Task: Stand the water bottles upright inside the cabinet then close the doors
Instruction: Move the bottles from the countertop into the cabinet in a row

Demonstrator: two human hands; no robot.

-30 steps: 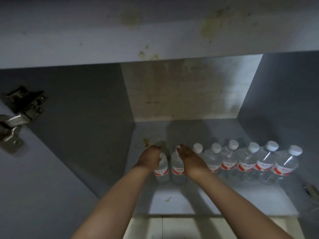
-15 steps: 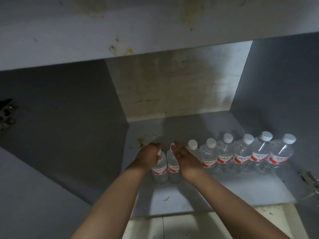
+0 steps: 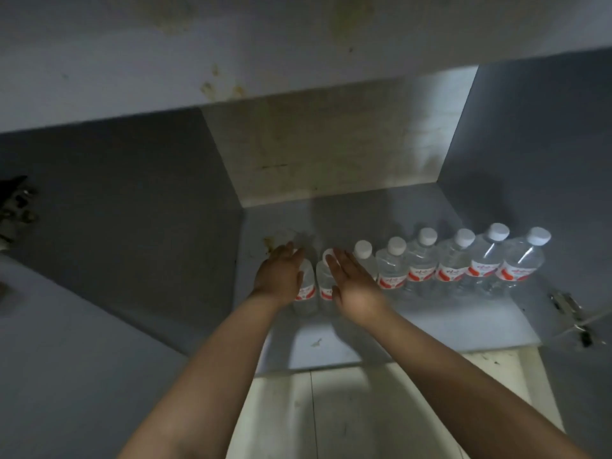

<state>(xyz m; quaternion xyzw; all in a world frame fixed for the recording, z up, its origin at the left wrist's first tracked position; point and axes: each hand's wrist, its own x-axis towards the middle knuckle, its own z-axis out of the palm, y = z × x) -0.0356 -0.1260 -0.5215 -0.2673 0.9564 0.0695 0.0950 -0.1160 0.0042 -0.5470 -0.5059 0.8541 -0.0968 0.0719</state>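
- Eight water bottles [image 3: 420,260] are being kept upright in one row across the cabinet floor [image 3: 414,319], shoulder to shoulder, white caps up, red labels facing out.
- The two leftmost bottles are being flanked by both hands; the rest are standing untouched to the right.
- Left hand [image 3: 281,276] is being held against the left side of the end bottle [image 3: 305,293], fingers extended and loose, not clenched; its cap is hidden behind the hand.
- Right hand [image 3: 356,289] is being held flat in front of the second bottle [image 3: 326,279], fingers [image 3: 344,261] straight and released, next to its cap; whether the palm is touching cannot be told.
- Judgement: open palms are being used as guides to steady the last two bottles and square them into the row, not to lift them. Nothing is being gripped.
- Cabinet contents: only the bottle row is being held; the back half of the floor is bare, with a stain at the rear left corner [image 3: 268,241].
- Doors are not closed: the left door's [image 3: 66,359] inner face and a hinge [image 3: 15,210] are showing at left, another hinge [image 3: 569,313] at right.
- Judgement: standing step is looking nearly done; closing both doors is remaining.
- Risk: a nudged bottle could be toppling its neighbours, given the tight packing.
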